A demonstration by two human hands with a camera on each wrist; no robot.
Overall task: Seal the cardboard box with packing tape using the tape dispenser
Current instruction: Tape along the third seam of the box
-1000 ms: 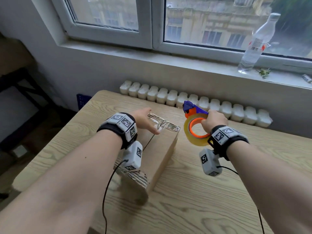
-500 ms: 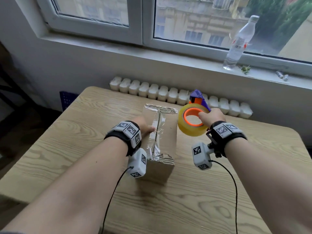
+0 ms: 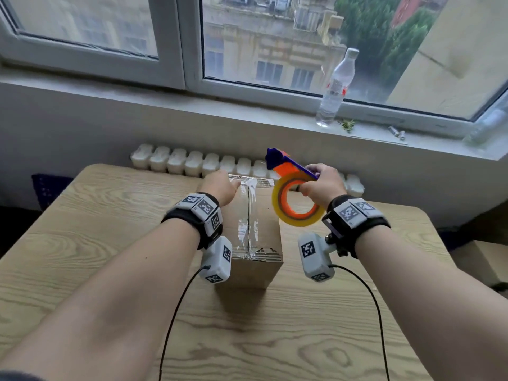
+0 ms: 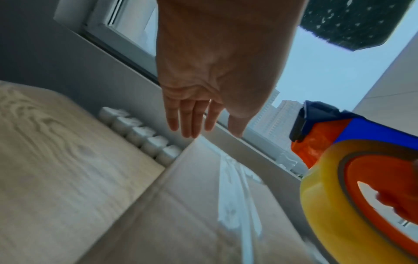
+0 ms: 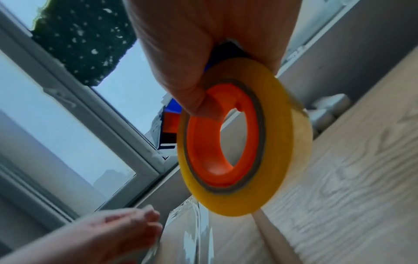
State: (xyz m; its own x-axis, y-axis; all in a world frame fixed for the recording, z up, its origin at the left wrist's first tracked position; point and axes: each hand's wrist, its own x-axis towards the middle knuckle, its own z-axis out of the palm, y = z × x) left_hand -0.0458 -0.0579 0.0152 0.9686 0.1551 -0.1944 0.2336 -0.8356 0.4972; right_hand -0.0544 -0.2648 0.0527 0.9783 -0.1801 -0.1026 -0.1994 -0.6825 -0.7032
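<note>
Taped cardboard box upright; orange-blue tape dispenser (yellowish roll) above it

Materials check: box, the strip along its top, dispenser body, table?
Box: looks like plain brown cardboard, matte, with fluting visible at the near top edge.
Strip: clear glossy plastic tape, wrinkled, catching glare.
Dispenser: smooth moulded plastic, orange and blue, seemingly rigid.
Table: pale wood-grain surface; solid wood or laminate, cannot tell.

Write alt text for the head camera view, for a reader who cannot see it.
A person's right hand holds an orange and blue tape dispenser with a yellow tape roll above a brown cardboard box on a light wooden table. The left hand rests at the box's far left edge; clear tape already runs along its top.
</note>
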